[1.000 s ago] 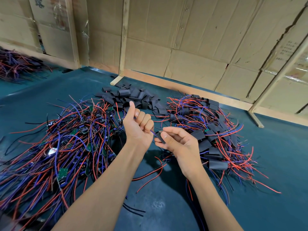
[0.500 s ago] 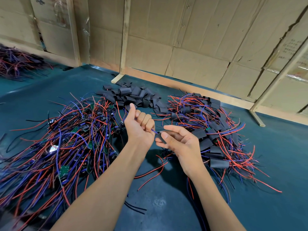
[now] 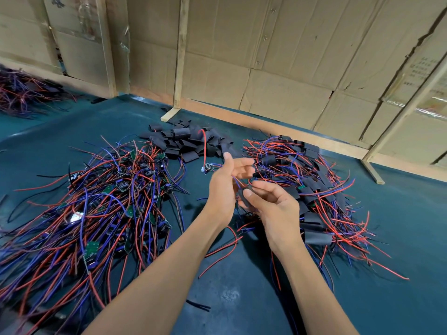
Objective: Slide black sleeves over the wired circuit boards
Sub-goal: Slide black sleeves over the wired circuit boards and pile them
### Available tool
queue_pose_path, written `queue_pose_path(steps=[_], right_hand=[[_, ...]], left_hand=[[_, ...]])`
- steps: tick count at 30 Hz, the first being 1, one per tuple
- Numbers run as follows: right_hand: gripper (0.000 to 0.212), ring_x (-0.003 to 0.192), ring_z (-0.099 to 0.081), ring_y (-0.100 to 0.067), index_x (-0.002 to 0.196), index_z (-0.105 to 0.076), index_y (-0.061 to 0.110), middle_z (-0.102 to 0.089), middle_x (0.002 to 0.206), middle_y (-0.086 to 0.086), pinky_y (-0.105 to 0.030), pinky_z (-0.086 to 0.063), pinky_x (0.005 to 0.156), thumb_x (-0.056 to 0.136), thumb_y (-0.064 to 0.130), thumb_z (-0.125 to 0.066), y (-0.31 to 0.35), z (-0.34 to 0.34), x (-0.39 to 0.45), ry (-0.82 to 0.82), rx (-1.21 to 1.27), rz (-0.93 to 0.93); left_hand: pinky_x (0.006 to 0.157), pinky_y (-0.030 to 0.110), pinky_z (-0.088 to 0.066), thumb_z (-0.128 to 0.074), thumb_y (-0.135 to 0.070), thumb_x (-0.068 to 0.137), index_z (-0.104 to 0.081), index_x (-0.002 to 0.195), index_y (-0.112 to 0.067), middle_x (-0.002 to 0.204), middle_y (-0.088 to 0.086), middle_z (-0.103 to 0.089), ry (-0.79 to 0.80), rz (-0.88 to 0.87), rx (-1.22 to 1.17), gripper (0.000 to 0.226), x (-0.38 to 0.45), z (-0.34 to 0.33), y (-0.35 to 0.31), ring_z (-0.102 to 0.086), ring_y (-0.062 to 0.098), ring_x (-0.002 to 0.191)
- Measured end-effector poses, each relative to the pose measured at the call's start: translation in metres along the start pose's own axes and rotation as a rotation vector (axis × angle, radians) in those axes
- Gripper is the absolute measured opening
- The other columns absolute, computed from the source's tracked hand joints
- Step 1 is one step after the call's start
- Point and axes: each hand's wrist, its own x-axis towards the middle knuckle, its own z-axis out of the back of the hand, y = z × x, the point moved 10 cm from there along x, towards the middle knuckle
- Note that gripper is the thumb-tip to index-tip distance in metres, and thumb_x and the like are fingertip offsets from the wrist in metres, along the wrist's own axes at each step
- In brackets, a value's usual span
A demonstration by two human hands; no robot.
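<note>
My right hand (image 3: 274, 206) pinches a black sleeve (image 3: 244, 197) between thumb and fingers at the centre. Blue and red wires (image 3: 235, 181) run from the sleeve up across my left hand (image 3: 223, 187), whose fingers are spread and nearly straight. A small circuit board (image 3: 208, 168) hangs blurred just left of that hand, and its red wire (image 3: 204, 141) arcs upward. A heap of bare wired boards (image 3: 108, 201) lies to the left. Loose black sleeves (image 3: 191, 141) are piled behind. Sleeved boards (image 3: 312, 189) are heaped on the right.
All of it lies on a dark teal mat (image 3: 242, 298). Cardboard panels (image 3: 278, 68) on wooden posts (image 3: 177, 56) close off the back. Another wire bundle (image 3: 21, 93) sits at the far left. A short black wire (image 3: 198, 305) lies near my forearms.
My left hand went from a fist round the wires to spread fingers. A board and red wire have swung out to its left. My right hand keeps pinching the sleeve.
</note>
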Motion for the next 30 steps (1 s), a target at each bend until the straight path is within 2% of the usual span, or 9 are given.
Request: queue_pose_path(steps=[2,5,10,14,16,19,22,27,30], right_hand=[[0.029,0.09,-0.073,-0.027,0.094,-0.078,0.02,-0.077,0.095,-0.011,-0.046,-0.058,0.09,0.068,0.009,-0.086,0.003,-0.002,0.001,0.024,-0.038,0.015],[0.031,0.089,-0.073,-0.021,0.093,-0.078,0.023,-0.078,0.094,-0.008,-0.037,-0.058,0.087,0.066,0.008,-0.086,0.008,-0.003,0.001,0.015,-0.033,0.055],[0.034,0.083,-0.074,-0.025,0.096,-0.074,0.014,-0.077,0.09,-0.014,-0.031,-0.059,0.079,0.074,-0.011,-0.08,0.027,0.01,0.002,-0.036,0.008,0.141],[0.033,0.081,-0.074,-0.018,0.095,-0.072,0.016,-0.078,0.085,-0.007,-0.028,-0.059,0.079,0.076,-0.01,-0.08,0.043,0.018,-0.001,-0.115,-0.13,0.258],[0.034,0.084,-0.074,-0.015,0.093,-0.071,0.022,-0.077,0.085,-0.002,-0.025,-0.057,0.081,0.077,-0.006,-0.081,0.052,0.02,-0.004,-0.14,-0.229,0.339],[0.032,0.086,-0.072,-0.01,0.09,-0.07,0.027,-0.076,0.088,0.007,-0.018,-0.054,0.081,0.079,-0.001,-0.081,0.058,0.021,-0.006,-0.135,-0.338,0.42],[0.029,0.092,-0.071,-0.005,0.096,-0.07,0.032,-0.075,0.096,0.016,-0.018,-0.054,0.087,0.081,0.01,-0.083,0.056,0.018,-0.007,-0.105,-0.483,0.462],[0.048,0.107,-0.067,-0.003,0.119,-0.056,0.055,-0.068,0.112,0.025,-0.017,-0.05,0.095,0.081,0.035,-0.077,0.055,-0.001,-0.014,0.018,-0.628,0.55],[0.049,0.111,-0.066,-0.002,0.126,-0.053,0.053,-0.066,0.115,0.028,-0.02,-0.05,0.097,0.083,0.043,-0.073,0.056,-0.005,-0.016,0.023,-0.654,0.585]], left_hand=[[0.053,0.027,-0.038,-0.032,-0.047,0.106,-0.075,0.096,-0.02,0.084,-0.005,-0.07,0.048,0.06,0.052,0.052,-0.002,-0.006,0.007,-0.061,0.01,0.074],[0.059,0.029,-0.036,-0.039,-0.046,0.105,-0.075,0.098,-0.018,0.081,-0.005,-0.071,0.082,0.164,-0.026,0.046,-0.003,-0.012,0.015,-0.063,0.011,0.069],[0.064,0.03,-0.052,-0.052,-0.069,0.089,-0.065,0.118,-0.006,0.084,0.006,-0.071,0.003,0.37,-0.203,0.07,-0.005,-0.005,0.033,-0.068,0.018,0.072],[0.055,0.025,-0.038,-0.059,-0.07,0.084,-0.06,0.092,-0.006,0.069,0.005,-0.053,-0.001,0.446,-0.31,0.064,-0.004,-0.001,0.042,-0.047,0.016,0.057],[0.055,0.023,-0.025,-0.057,-0.052,0.095,-0.056,0.081,-0.011,0.064,-0.001,-0.038,-0.03,0.425,-0.326,0.043,0.0,0.003,0.042,-0.033,0.011,0.051],[0.049,0.021,-0.028,-0.052,-0.026,0.102,-0.063,0.092,-0.006,0.066,-0.001,-0.041,-0.08,0.335,-0.351,0.024,0.008,0.012,0.037,-0.036,0.008,0.048],[0.051,0.021,-0.032,-0.061,-0.02,0.098,-0.068,0.106,-0.001,0.064,-0.002,-0.046,-0.095,0.264,-0.359,0.022,0.011,0.018,0.03,-0.041,0.009,0.056],[0.047,0.02,-0.033,-0.07,-0.02,0.091,-0.066,0.105,-0.003,0.066,-0.004,-0.05,-0.047,0.181,-0.306,0.023,0.013,0.012,0.021,-0.04,0.008,0.053],[0.046,0.021,-0.03,-0.07,-0.015,0.09,-0.067,0.107,-0.002,0.076,-0.002,-0.057,0.015,0.109,-0.206,0.021,0.011,0.006,0.013,-0.039,0.009,0.052]])
